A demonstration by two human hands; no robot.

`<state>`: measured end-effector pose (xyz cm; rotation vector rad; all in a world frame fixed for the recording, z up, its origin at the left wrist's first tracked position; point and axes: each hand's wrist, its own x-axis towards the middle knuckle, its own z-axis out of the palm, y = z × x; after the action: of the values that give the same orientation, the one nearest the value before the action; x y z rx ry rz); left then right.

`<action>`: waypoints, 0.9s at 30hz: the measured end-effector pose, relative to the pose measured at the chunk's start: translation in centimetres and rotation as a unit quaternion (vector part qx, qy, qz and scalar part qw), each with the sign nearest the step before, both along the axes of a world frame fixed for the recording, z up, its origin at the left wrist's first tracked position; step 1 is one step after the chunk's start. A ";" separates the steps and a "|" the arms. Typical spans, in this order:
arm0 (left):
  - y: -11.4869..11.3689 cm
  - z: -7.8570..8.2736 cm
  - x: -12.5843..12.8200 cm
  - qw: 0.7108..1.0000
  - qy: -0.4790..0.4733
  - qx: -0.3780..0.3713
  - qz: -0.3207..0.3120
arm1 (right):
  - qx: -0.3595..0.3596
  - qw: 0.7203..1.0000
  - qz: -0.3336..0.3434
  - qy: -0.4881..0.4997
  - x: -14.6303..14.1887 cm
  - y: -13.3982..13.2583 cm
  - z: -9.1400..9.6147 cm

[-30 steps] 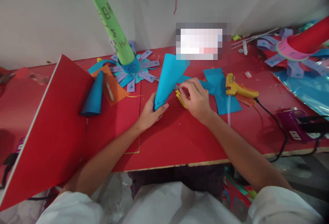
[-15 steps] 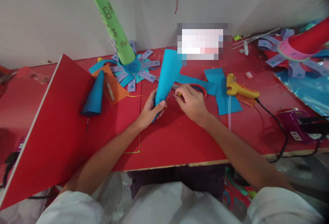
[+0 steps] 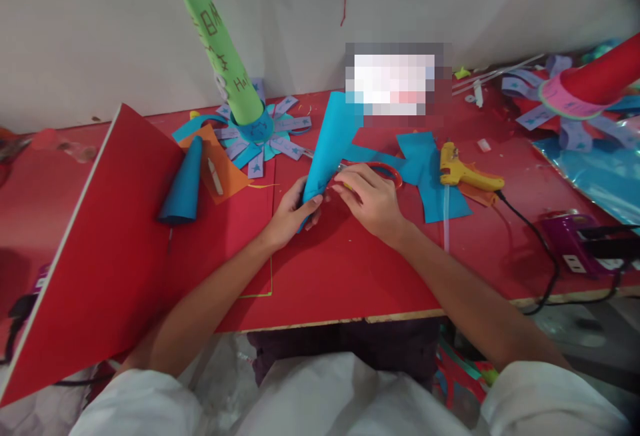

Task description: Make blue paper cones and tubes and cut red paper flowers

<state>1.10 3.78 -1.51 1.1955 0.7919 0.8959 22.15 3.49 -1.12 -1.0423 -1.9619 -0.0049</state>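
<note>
My left hand (image 3: 293,213) is closed round the narrow end of a rolled blue paper cone (image 3: 330,146) that points up and away over the red table (image 3: 340,269). My right hand (image 3: 370,199) is just right of the cone's tip, fingers curled and pinched on a small yellow piece I can barely see. Red-handled scissors (image 3: 387,171) lie right behind that hand.
A finished blue cone (image 3: 184,186) lies left on orange paper. A green tube (image 3: 220,46) stands in a paper flower. Blue paper pieces (image 3: 425,169) and a yellow glue gun (image 3: 463,171) with its cord lie right. A red board (image 3: 105,249) leans at left.
My right hand has drawn back from the yellow scraps toward the cone's narrow end. The scissors' red handles now show behind it. My left hand has shifted its hold slightly.
</note>
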 end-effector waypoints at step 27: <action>0.1 -0.7 0.0 0.999 -0.005 0.043 0.000 | -0.111 0.990 0.082 0.023 -0.6 -0.5 0.1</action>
<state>1.11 3.85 -2.22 1.2662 0.7510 0.9427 21.55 3.00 -1.02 -1.0081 -2.0328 0.3321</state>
